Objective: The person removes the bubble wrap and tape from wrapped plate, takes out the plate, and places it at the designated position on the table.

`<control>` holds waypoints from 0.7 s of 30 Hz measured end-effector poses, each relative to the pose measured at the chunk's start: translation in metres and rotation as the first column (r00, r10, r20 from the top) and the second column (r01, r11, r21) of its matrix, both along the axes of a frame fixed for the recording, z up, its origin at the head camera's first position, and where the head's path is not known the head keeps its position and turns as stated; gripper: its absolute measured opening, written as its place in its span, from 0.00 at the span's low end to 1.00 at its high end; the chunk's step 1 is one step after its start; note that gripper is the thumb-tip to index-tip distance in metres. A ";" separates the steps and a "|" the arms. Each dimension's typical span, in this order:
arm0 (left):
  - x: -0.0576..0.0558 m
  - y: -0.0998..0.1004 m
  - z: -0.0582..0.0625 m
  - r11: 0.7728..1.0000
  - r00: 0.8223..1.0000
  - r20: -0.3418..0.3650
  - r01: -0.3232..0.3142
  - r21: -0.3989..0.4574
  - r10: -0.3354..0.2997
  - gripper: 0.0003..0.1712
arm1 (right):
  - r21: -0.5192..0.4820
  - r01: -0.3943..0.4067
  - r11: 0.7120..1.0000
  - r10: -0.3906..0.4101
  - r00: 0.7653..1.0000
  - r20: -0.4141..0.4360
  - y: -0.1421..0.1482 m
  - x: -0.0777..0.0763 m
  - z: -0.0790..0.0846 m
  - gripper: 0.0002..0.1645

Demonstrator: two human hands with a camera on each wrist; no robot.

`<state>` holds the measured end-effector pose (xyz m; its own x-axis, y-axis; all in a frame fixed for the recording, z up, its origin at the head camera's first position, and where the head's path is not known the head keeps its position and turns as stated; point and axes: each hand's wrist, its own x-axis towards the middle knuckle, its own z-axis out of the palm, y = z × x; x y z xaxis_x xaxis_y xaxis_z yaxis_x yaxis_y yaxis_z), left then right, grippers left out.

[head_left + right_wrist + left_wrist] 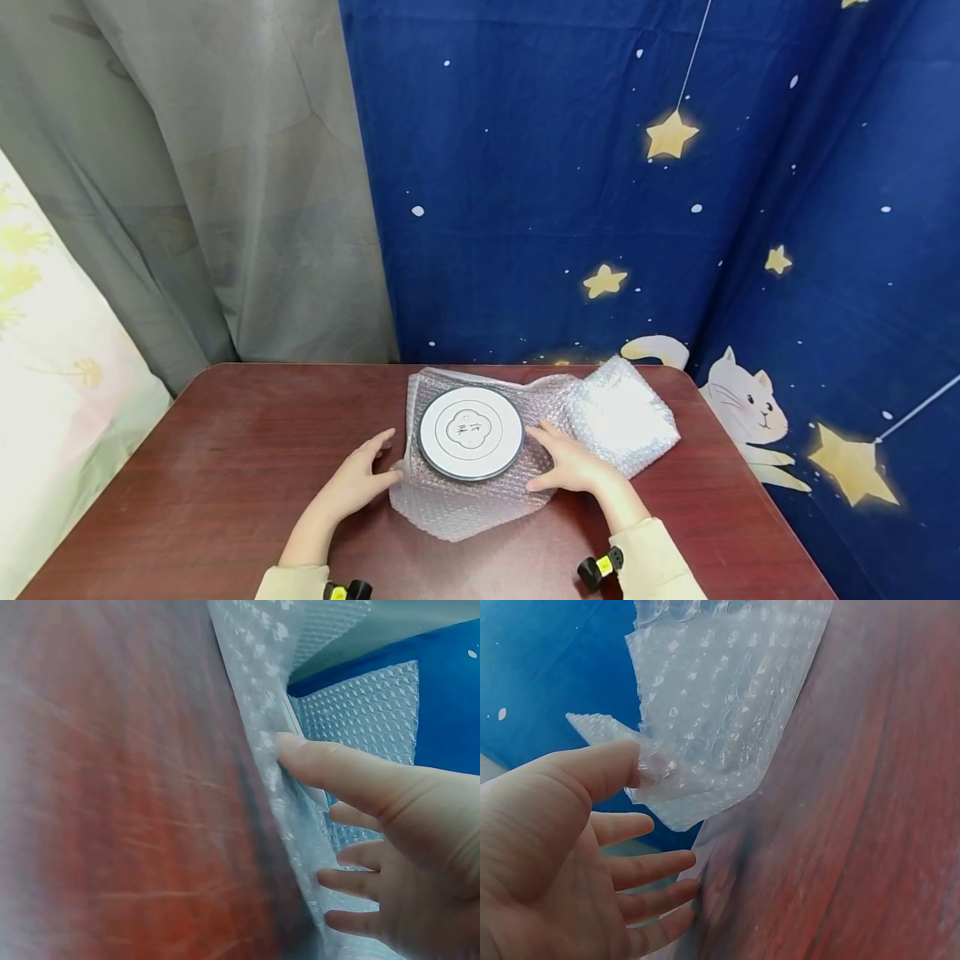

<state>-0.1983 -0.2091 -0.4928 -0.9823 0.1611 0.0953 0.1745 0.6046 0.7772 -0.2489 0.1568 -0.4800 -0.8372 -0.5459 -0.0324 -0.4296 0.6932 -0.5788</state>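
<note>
A round white plate (471, 433) with a dark rim and a dark motif in its middle lies on a sheet of bubble wrap (457, 508) on the table. To its left is my left hand (358, 479), fingers spread; its thumb tip meets the edge of the wrap (720, 697) in the left wrist view. My right hand (573, 462) reaches in from the other side, fingers apart and relaxed, over the wrap and close to the plate's right edge. In the right wrist view its thumb (337, 769) lies along the wrap (259, 690). Neither hand grips anything.
A bubble-wrapped packet (622, 417) sits at the back right, overlapping the sheet's right end in the head view. Under everything is a reddish-brown table (247, 467). Grey (285, 183) and blue star-patterned curtains (525, 183) hang behind it.
</note>
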 end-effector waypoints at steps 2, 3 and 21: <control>0.000 -0.001 0.000 1.000 1.000 0.000 0.000 0.000 0.000 0.42 | -0.018 -0.004 1.000 0.004 1.000 0.008 0.001 -0.004 0.003 0.53; 0.001 -0.001 0.000 1.000 1.000 0.000 0.000 -0.002 0.000 0.42 | -0.023 -0.004 1.000 0.004 1.000 0.008 0.001 -0.006 0.003 0.52; 0.002 -0.012 0.000 0.999 1.000 -0.006 -0.029 -0.014 0.029 0.46 | -0.061 0.027 0.998 -0.031 0.997 -0.073 -0.006 -0.042 0.019 0.44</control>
<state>-0.1959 -0.2206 -0.4928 -0.9860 0.1341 0.0988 0.1613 0.6202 0.7677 -0.2912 0.1504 -0.4608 -0.8517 -0.5203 0.0625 -0.4531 0.6711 -0.5868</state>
